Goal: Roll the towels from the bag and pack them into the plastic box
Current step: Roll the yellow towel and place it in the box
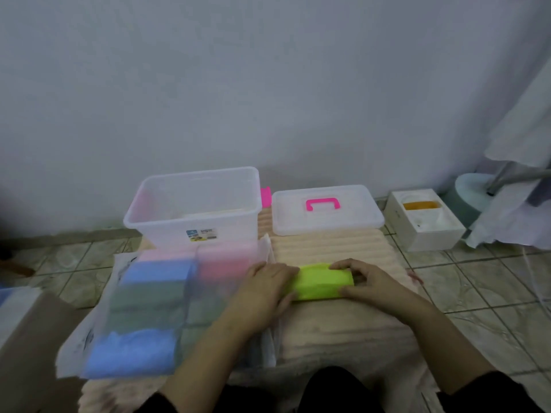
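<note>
I see a ribbed beige mat spread on the tiled floor. At its far left stands the clear plastic box, open, its contents too blurred to name; its lid lies beside it. A translucent bag of folded pink, blue and green towels lies nearer, blurred and partly hidden behind my left forearm. On the mat lies a lime-green towel, seemingly rolled. My left hand covers its left end, and my right hand curls around its right end, both gripping it.

Bag before box, lid right.
</note>
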